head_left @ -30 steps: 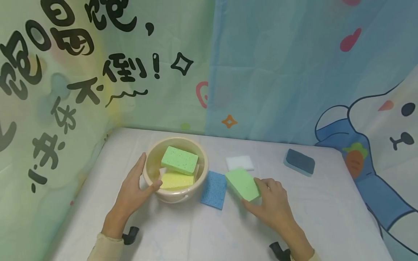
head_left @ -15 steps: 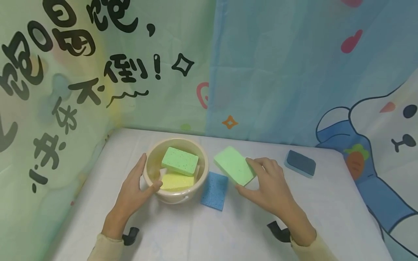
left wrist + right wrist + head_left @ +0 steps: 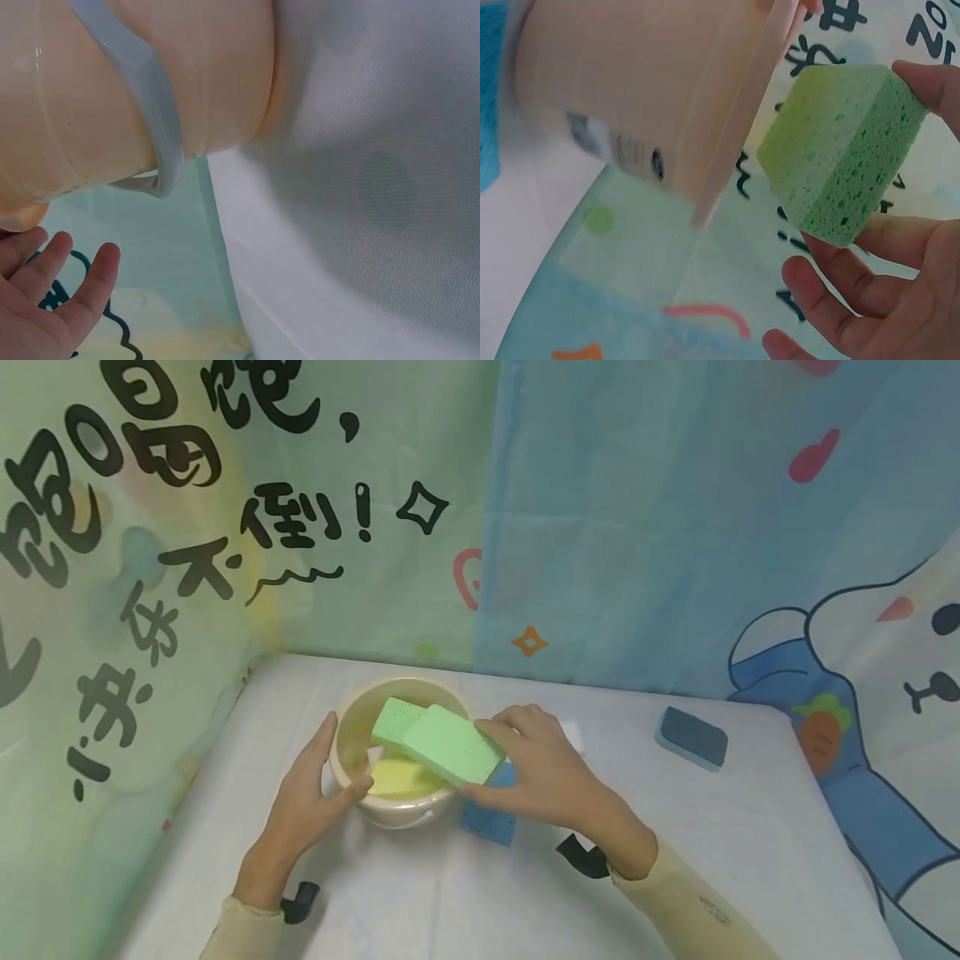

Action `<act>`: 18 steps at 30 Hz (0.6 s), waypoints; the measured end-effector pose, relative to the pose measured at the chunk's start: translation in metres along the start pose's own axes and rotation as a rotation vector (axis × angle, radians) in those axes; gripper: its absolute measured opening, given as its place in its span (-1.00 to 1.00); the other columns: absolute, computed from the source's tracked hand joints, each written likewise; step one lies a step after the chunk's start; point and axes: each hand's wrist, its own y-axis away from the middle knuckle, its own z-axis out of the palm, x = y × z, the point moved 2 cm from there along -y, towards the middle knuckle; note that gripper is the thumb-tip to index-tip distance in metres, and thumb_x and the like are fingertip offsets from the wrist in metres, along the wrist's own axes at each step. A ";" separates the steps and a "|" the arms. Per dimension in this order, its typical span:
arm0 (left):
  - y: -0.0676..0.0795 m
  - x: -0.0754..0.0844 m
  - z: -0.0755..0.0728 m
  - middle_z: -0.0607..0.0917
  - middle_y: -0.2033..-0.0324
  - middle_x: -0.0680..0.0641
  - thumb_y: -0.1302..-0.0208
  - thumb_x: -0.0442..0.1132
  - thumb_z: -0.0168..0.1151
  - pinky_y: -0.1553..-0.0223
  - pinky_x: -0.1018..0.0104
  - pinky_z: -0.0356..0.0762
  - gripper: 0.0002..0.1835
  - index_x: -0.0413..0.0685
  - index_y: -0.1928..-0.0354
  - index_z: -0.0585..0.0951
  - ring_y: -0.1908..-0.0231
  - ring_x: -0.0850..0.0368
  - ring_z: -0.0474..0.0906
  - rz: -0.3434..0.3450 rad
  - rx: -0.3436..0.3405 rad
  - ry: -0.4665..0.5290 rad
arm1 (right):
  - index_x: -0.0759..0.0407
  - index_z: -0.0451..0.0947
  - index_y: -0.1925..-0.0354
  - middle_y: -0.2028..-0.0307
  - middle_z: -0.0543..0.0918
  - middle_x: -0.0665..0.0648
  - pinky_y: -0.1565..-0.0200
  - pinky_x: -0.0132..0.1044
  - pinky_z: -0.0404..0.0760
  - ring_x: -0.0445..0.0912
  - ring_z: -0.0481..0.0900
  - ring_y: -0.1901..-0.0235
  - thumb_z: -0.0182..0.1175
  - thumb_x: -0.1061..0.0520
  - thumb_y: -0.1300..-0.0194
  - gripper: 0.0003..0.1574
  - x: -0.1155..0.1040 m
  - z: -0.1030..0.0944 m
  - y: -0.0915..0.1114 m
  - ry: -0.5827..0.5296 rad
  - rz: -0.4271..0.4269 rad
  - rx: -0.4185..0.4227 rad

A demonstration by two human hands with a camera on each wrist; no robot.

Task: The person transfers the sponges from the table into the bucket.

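The right hand [image 3: 536, 770] pinches a pitted, pale-green sponge [image 3: 452, 747] over the bucket [image 3: 397, 815] near the counter's [image 3: 405, 893] far edge; the left hand [image 3: 302, 802], fingers straight, is at the bucket's rim. The label [image 3: 619, 146] is blurred; the backdrop [image 3: 637, 552] shows “倒!”.

We hold our left hand [image 3: 309, 802] with thumb [image 3: 345, 798] spread from loosely straight fingers [image 3: 94, 289]. Our right hand [image 3: 551, 777] pinches between thumb and fingertips [image 3: 493, 731], its arm [image 3: 686, 897] slanting inward.

Bucket [image 3: 397, 816]: one
Green sponges [image 3: 453, 745]: two
Yellow sponge [image 3: 405, 778]: one
Blue sponge [image 3: 489, 824]: one
Dark sponge [image 3: 693, 737]: one
White pad [image 3: 574, 737] outside bucket: one
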 end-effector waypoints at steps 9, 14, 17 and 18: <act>0.000 0.000 0.000 0.04 -0.55 -0.03 -0.26 0.21 0.31 -0.40 -0.20 0.09 0.05 0.04 -0.61 -0.04 -0.50 -0.09 0.00 -0.008 -0.008 0.001 | 0.17 0.65 -0.12 0.02 0.65 0.05 -0.07 0.01 0.38 -0.02 0.45 0.02 0.36 -0.26 -0.15 -0.28 -0.014 0.014 -0.031 -0.061 -0.027 -0.160; 0.001 0.001 -0.001 0.04 -0.55 -0.02 -0.26 0.22 0.31 -0.40 -0.20 0.09 0.05 0.05 -0.61 -0.04 -0.50 -0.10 0.00 -0.015 -0.012 -0.009 | 0.04 0.72 0.00 0.09 0.71 -0.06 0.01 0.00 0.39 -0.06 0.46 0.07 0.31 -0.27 -0.17 -0.43 -0.016 0.024 -0.043 -0.045 -0.030 -0.236; 0.000 0.001 -0.002 0.04 -0.55 -0.03 -0.26 0.23 0.30 -0.40 -0.22 0.09 0.06 0.07 -0.61 -0.05 -0.50 -0.11 0.00 -0.015 -0.014 -0.016 | -0.03 0.74 0.07 0.18 0.71 -0.12 -0.01 0.05 0.38 -0.08 0.45 0.11 0.30 -0.30 -0.17 -0.49 -0.015 0.029 -0.048 -0.019 -0.029 -0.260; 0.000 0.002 -0.002 0.04 -0.55 -0.03 -0.26 0.23 0.30 -0.40 -0.22 0.09 0.06 0.07 -0.61 -0.05 -0.50 -0.11 0.00 -0.015 -0.013 -0.017 | -0.04 0.75 0.10 0.22 0.69 -0.15 -0.01 0.07 0.38 -0.08 0.44 0.13 0.29 -0.30 -0.17 -0.51 -0.015 0.030 -0.049 -0.013 -0.027 -0.267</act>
